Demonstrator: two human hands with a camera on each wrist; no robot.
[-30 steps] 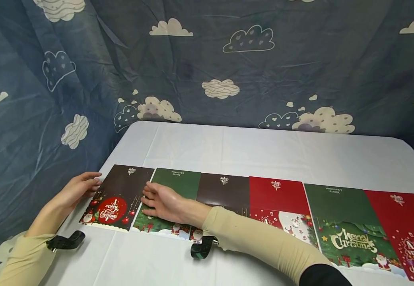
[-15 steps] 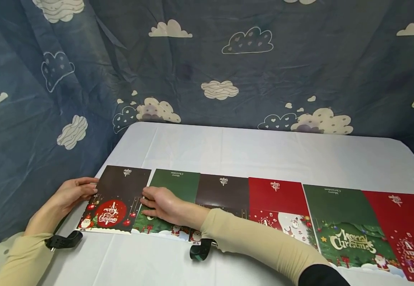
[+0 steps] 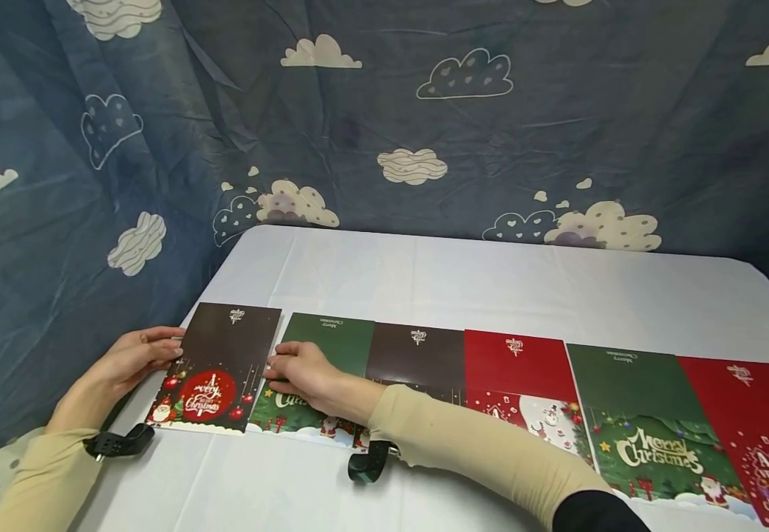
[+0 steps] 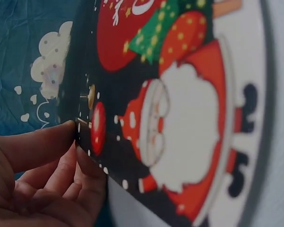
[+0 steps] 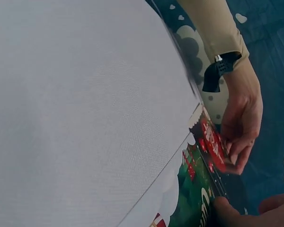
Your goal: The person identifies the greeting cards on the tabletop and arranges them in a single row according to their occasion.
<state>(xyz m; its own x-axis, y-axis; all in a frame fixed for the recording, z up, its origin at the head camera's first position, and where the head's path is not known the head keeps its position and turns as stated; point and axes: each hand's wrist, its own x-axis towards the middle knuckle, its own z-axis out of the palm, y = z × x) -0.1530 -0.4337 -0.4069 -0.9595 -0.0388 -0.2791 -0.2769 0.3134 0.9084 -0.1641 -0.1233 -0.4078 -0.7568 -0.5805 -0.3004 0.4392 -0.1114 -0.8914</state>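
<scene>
A dark brown Christmas card (image 3: 224, 343) with a red round motif lies at the left end of a row of cards. At its left edge my left hand (image 3: 134, 358) pinches it, the thumb on one face and the fingers curled behind, as the left wrist view shows of the card's Santa print (image 4: 180, 127). My right hand (image 3: 307, 373) lies over a green Christmas card (image 3: 334, 336), partly hiding it. Its loosely bent fingers point left, fingertips right at the dark card's right edge. In the right wrist view its thumb (image 5: 229, 213) shows near the green card (image 5: 194, 184).
Beside the green card, the row runs rightward: another dark brown card (image 3: 411, 362), a red card (image 3: 510, 366), a green card (image 3: 630, 384) and a red card (image 3: 736, 391). A white cloth (image 3: 437, 281) covers the table. Cloud-patterned fabric (image 3: 357, 111) hangs behind and left.
The left hand has come onto the dark card's left edge, and the card has shifted slightly left and away. The right hand has turned from palm showing to its back showing.
</scene>
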